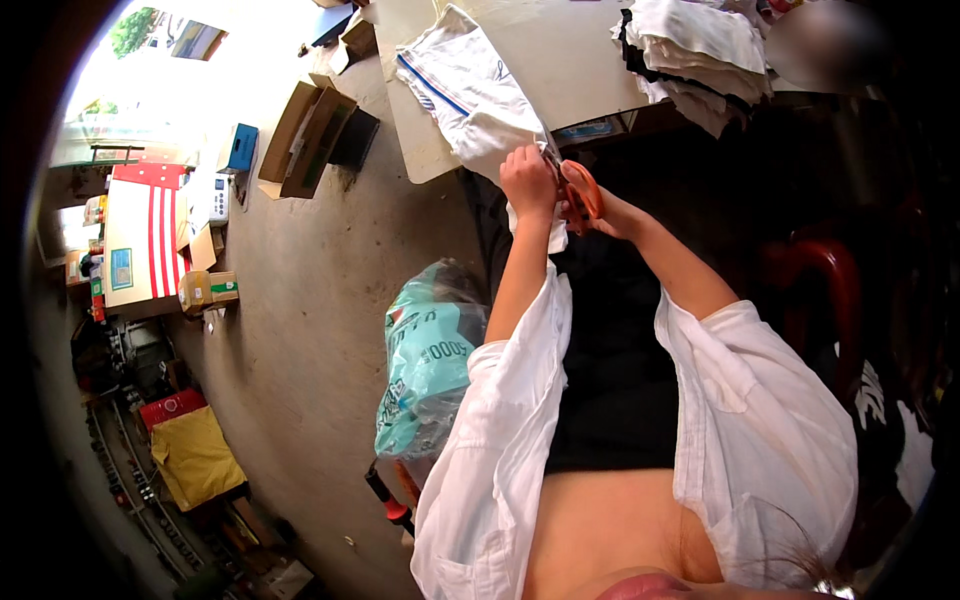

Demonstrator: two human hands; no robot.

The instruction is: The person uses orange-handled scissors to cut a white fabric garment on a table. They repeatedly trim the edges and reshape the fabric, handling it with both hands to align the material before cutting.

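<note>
At the front edge of the pale table (420,130), a white garment (465,95) with blue stripes lies partly spread and hangs over the edge. My left hand (530,180) is closed on this fabric, with a strip dangling below it. My right hand (600,210), just beside it, grips scissors (585,190) with orange handles, whose blades are at the fabric next to my left fingers and partly hidden by them.
A folded stack of white and black cloth (690,55) sits at the table's back right. Cardboard boxes (305,135) stand on the floor to the left. A teal plastic-wrapped bundle (425,350) is beside me. A dark red chair (830,280) is at my right.
</note>
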